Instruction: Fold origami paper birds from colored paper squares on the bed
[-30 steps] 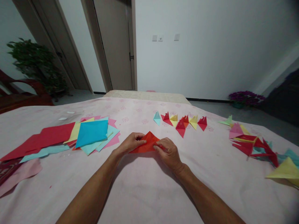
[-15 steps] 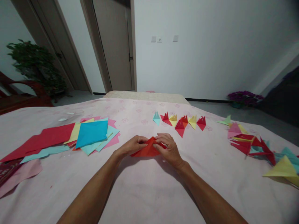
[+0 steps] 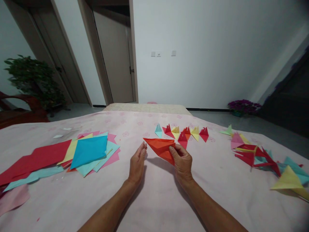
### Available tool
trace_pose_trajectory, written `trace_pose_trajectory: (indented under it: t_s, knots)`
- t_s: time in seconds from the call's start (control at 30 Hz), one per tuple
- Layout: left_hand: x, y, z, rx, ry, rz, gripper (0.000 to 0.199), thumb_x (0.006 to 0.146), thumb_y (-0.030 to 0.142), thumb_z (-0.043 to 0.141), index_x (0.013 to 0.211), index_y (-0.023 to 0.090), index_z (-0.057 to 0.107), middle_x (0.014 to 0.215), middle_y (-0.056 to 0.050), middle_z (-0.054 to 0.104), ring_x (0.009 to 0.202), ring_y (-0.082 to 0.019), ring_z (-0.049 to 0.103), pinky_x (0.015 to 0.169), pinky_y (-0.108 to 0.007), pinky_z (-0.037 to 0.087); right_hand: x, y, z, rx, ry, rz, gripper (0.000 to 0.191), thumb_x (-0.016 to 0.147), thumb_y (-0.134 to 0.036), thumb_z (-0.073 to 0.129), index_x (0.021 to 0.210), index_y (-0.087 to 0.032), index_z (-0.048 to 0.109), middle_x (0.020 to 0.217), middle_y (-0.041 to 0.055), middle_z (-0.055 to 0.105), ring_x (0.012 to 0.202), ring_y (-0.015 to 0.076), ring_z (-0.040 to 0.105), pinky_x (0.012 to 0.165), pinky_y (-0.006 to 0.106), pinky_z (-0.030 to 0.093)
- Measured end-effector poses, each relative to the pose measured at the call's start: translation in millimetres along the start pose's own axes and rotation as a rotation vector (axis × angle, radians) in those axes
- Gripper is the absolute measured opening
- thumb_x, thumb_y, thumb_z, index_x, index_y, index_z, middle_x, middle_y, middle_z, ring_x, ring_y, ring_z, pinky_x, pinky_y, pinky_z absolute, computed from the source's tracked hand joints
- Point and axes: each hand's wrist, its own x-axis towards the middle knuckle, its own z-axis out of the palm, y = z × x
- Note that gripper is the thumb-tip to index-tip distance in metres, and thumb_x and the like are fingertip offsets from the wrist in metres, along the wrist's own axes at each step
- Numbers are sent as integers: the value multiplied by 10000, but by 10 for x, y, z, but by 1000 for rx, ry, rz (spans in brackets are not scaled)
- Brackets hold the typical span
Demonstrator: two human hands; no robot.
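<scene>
A folded orange-red sheet of paper [image 3: 160, 148] is held up over the cloth, its sharp tip pointing left. My right hand [image 3: 182, 161] pinches its right end, thumb on the near face. My left hand [image 3: 138, 162] is upright beside the paper's left tip, fingers stretched out and holding nothing; whether it touches the tip I cannot tell. Just beyond the hands stand several small folded paper cranes: a light blue one [image 3: 158, 130], red ones such as this red crane [image 3: 204, 133], and yellow ones such as this yellow crane [image 3: 195, 132].
Coloured paper sheets lie at left, a blue sheet [image 3: 89, 149] on top and red paper [image 3: 45, 158] beside them. At right is a heap of folded pieces, among them a red one [image 3: 256, 158] and a yellow one [image 3: 288, 180]. A pink flowered cloth [image 3: 154, 199] covers the table.
The orange-red paper has been lifted off the cloth and turned, its point now to the left. My left hand has let go and opened; my right hand keeps hold. The view has tilted upward slightly.
</scene>
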Motion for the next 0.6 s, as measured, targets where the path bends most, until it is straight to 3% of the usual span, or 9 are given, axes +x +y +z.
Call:
trace_pose_trajectory:
  t_s: [0.17,0.3,0.47,0.6]
  knots:
    - [-167,118,126,109,-90,133,574,962,435,487,1479,203,391,1544,-96,394,1418,-232,371,1178,-353,281,-88,-32,19,-62,-42,-58,207,787,-386,714,824,-183,706,809,21,695,768,180,614,740,317,494]
    - [-210,176,165,80,-146,166,627,964,395,491,1526,219,276,1564,-96,356,1408,-226,384,1159,-361,311,-134,-52,31,-94,-89,-107,165,807,-354,699,809,-188,691,818,26,684,799,186,613,775,330,486]
    - [-233,151,188,79,-163,165,661,935,390,537,1525,230,284,1532,-109,408,1371,-254,438,1117,-368,366,-150,-71,41,-105,-107,-174,131,812,-324,690,794,-194,694,849,40,688,828,197,627,807,357,495]
    - [-191,92,122,212,-80,247,715,934,403,545,1546,260,206,1544,-126,373,1326,-262,482,1083,-393,404,-141,-30,30,-134,-102,-249,101,819,-304,692,796,-205,694,859,41,691,844,199,633,819,365,496]
